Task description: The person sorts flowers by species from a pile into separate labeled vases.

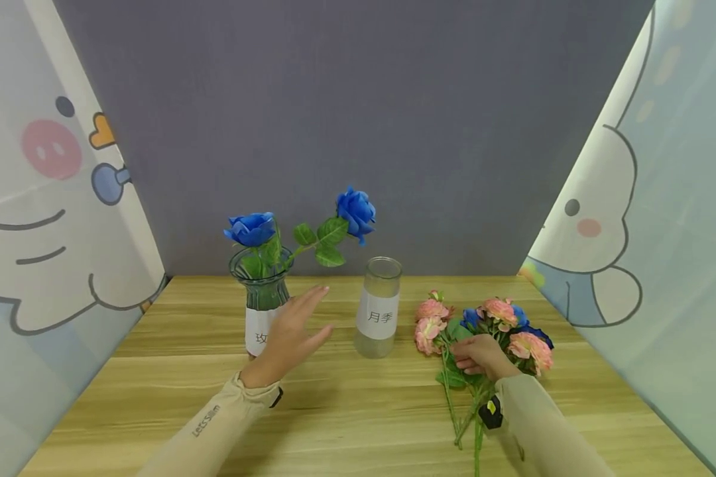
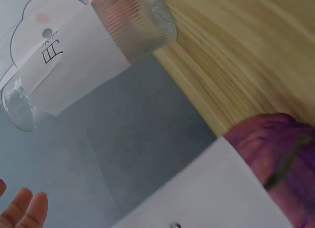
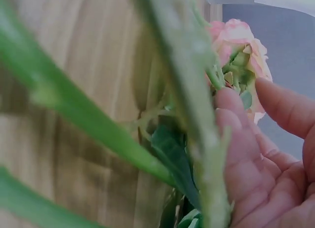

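Lying on the surface around the loose-fingered, ungripping right hand, the flowers seem light and soft-petalled, best pinched by their stiffer stems, while the left hand spreads empty.

Long sleeves, pale beige, plain cloth. Left sleeve: dark slanted lettering, looks like "Let's Slim", well back from the fingers; cuff gathered and wrinkled, just behind left hand. Small black piece at that cuff, thumb side. Right sleeve smoother, lettering none visible; black angular piece with yellow mark, behind right hand's fingers. Both hands ungloved.
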Demonstrator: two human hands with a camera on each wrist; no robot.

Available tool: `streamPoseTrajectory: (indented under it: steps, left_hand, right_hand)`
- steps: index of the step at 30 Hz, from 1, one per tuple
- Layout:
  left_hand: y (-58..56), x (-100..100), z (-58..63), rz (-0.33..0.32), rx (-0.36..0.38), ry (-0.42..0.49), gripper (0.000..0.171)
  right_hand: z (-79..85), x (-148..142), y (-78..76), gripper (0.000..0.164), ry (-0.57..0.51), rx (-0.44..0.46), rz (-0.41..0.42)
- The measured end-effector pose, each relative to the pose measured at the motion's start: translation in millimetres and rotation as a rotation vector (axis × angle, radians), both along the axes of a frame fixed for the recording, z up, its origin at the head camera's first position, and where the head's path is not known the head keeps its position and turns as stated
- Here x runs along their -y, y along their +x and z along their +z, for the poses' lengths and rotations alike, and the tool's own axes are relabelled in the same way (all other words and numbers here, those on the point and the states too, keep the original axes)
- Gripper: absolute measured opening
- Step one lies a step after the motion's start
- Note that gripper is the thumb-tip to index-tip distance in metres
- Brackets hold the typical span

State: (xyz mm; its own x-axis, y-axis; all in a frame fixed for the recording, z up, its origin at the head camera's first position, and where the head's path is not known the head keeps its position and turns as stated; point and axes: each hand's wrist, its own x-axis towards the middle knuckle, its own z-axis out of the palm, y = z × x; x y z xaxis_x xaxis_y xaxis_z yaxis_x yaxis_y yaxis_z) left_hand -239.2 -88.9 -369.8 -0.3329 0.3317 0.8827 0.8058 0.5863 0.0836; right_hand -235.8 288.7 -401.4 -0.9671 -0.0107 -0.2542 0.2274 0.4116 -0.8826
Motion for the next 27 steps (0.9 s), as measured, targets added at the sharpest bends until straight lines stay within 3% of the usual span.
streamPoseTrajectory:
  steps: [3, 9, 17, 23, 27]
  left_hand:
    - [-3.9, -9, 1.7, 0.006, 0.063, -0.017, 0.066]
    - [-12.9, -27, 7.3, 0.027, 0.185, -0.059, 0.066]
    - [-22.1, -45, 10.9, 0.026, 0.328, -0.100, 0.072]
    - [-28.2, -54, 14.9, 0.039, 0.442, -0.144, 0.078]
    - [-31.4, -60, 18.4, 0.038, 0.491, -0.197, 0.084]
  right_hand:
    - [-0.4, 3, 1.5, 0.026, 0.030, 0.028, -0.016]
    - [-2.1, 12, 0.4, 0.012, 0.085, 0.087, -0.030]
    - [-5.3, 19, -5.1, 0.009, 0.130, 0.109, -0.013]
    - [-6.6, 18, -7.7, 0.009, 0.086, 0.120, 0.040]
    - [-7.5, 26, -8.3, 0.008, 0.076, 0.125, -0.032]
